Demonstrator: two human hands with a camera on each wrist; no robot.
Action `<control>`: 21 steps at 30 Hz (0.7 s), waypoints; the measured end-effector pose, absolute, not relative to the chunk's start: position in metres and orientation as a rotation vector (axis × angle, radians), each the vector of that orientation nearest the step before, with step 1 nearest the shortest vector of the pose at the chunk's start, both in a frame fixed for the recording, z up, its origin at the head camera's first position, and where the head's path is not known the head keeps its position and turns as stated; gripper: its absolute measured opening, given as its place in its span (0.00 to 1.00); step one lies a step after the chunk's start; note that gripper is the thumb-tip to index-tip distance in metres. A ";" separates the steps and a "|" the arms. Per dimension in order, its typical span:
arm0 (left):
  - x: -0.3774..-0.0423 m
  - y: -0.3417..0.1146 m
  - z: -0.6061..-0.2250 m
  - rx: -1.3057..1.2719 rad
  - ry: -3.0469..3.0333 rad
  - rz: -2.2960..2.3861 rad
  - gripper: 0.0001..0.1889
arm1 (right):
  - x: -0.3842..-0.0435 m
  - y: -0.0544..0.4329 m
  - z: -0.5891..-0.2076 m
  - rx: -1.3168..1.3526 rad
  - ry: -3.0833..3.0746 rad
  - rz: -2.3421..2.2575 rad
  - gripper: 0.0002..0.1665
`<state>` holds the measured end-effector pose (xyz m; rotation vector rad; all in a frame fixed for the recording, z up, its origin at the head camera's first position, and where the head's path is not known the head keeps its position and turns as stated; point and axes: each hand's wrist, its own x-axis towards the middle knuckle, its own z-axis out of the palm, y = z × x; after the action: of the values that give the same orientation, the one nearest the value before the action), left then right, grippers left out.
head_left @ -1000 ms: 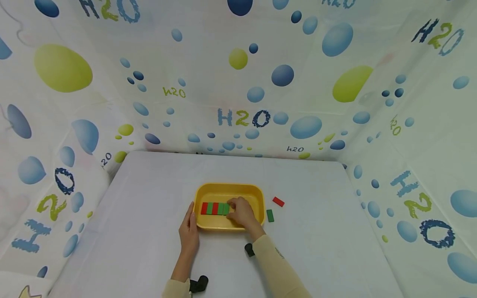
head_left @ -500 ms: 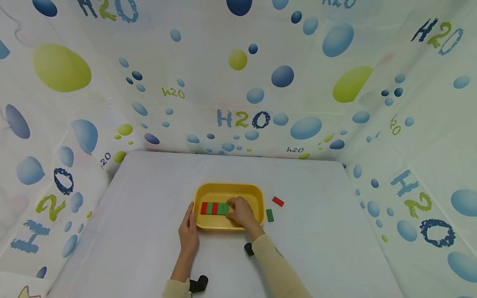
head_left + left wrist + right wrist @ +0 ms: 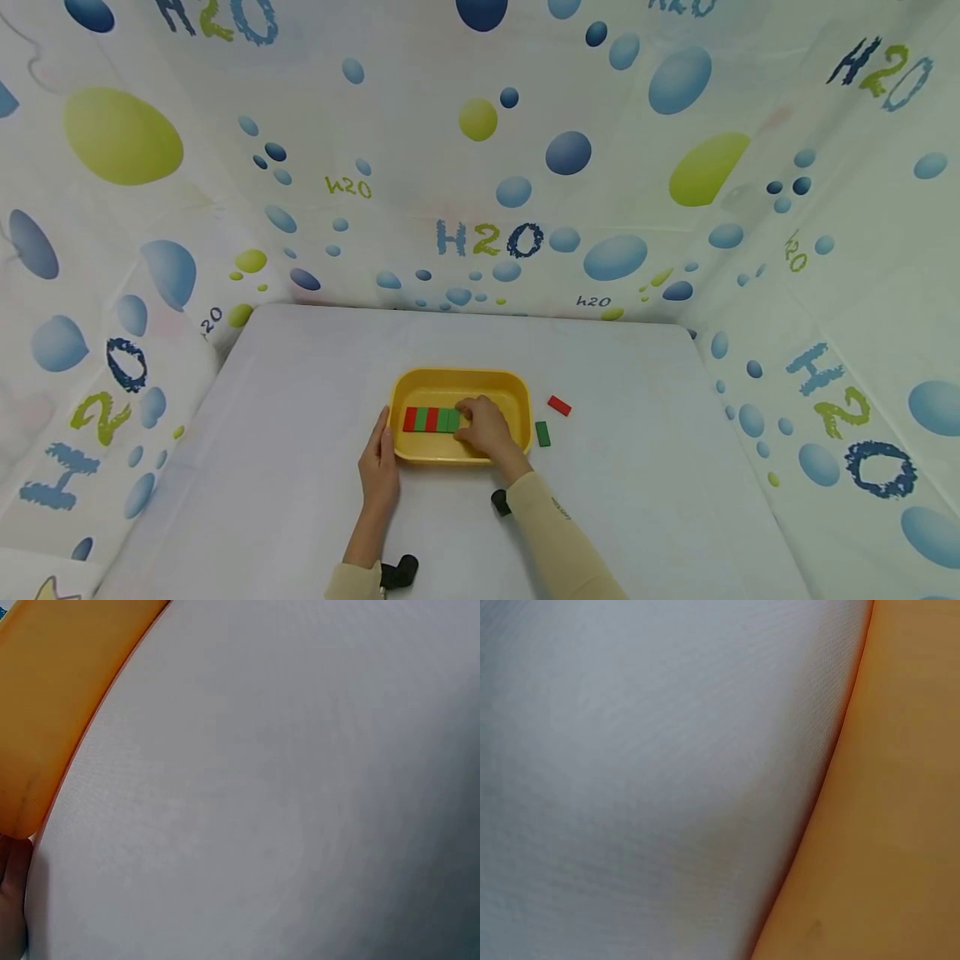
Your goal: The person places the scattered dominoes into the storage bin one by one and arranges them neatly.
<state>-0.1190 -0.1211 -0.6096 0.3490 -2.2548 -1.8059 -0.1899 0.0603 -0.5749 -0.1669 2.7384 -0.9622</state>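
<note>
In the head view a yellow tray point(image 3: 462, 453) lies on the white table, holding a row of red and green blocks set side by side. My left hand point(image 3: 379, 468) rests along the tray's left wall with its fingers fairly straight; a bit of this hand point(image 3: 12, 907) shows at the left wrist view's edge, beside the tray wall point(image 3: 60, 682). Inside the tray, my right hand point(image 3: 486, 427) pinches the green block point(image 3: 453, 421) at the row's right end, thumb at its near end and fingers at its far end. The right wrist view has only tray wall point(image 3: 877, 825) and tabletop.
Right of the tray, a red block point(image 3: 559, 406) and a green block point(image 3: 543, 433) lie loose on the table point(image 3: 637, 483). A patterned curtain point(image 3: 405, 192) surrounds the table at the back and sides. Black wrist-camera parts point(image 3: 401, 572) stick out near both wrists.
</note>
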 end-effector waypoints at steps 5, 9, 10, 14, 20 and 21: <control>-0.119 -0.122 -0.610 0.343 -2.260 -1.817 0.24 | -0.191 0.060 -0.578 -0.175 2.743 -0.963 0.25; -0.119 -0.122 -0.610 0.344 -2.257 -1.820 0.24 | -0.192 0.060 -0.580 -0.179 2.748 -0.959 0.25; -0.119 -0.122 -0.610 0.343 -2.256 -1.819 0.24 | -0.192 0.059 -0.581 -0.179 2.749 -0.956 0.25; -0.120 -0.123 -0.611 0.341 -2.254 -1.820 0.24 | -0.192 0.059 -0.582 -0.174 2.751 -0.952 0.25; -0.120 -0.124 -0.611 0.324 -2.252 -1.802 0.23 | -0.192 0.058 -0.582 -0.177 2.751 -0.956 0.27; -0.120 -0.124 -0.611 0.322 -2.251 -1.800 0.23 | -0.192 0.058 -0.582 -0.178 2.750 -0.959 0.27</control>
<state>-0.1201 -0.1243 -0.6109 0.3223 -2.2508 -1.8000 -0.1921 0.0583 -0.5822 -0.1781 2.7498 -0.9590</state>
